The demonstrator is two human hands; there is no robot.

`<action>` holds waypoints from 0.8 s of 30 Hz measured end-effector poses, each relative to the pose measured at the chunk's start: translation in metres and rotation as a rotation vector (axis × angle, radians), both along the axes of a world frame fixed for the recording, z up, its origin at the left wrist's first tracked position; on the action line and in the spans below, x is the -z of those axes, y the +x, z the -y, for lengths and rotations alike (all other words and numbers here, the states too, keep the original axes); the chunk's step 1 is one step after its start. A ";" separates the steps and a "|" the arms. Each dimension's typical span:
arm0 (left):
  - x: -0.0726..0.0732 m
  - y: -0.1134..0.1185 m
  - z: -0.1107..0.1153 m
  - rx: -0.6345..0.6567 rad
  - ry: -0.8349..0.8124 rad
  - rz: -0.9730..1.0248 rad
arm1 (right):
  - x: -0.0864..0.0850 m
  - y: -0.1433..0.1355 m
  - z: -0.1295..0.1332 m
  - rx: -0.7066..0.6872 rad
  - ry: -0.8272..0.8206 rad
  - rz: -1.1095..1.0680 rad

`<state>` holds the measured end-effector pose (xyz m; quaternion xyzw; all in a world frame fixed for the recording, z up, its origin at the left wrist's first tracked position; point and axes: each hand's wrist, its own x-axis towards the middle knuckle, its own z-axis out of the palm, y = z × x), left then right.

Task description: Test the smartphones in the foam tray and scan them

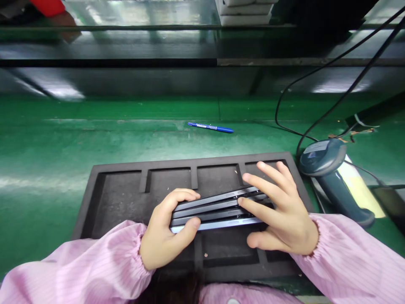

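Observation:
Several smartphones (218, 207) are held together on edge as a stack over the tray, fanned slightly apart toward the right; the nearest has a light blue frame, the others look dark grey. My left hand (172, 230) grips their left end, thumb on the near side and fingers on the far side. At their right end is my right hand (278, 211), its fingers spread and its thumb away from the stack. The right index fingertip touches the phones' upper edges. Below lies a black foam tray (117, 192) with recessed compartments, partly hidden by my hands and sleeves.
A blue pen (210, 127) lies on the green bench (142, 141) beyond the tray. On the right, a dark barcode scanner (332, 177) rests beside the tray, with yellow paper (360, 190) behind it. Black cables (341, 90) loop there. White stacked items (245, 12) sit at the back.

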<state>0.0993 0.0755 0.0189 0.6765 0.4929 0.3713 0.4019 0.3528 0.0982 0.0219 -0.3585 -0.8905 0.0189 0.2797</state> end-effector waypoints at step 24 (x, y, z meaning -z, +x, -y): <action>-0.001 0.000 0.000 0.001 -0.001 -0.007 | -0.001 0.001 0.004 -0.063 0.026 -0.072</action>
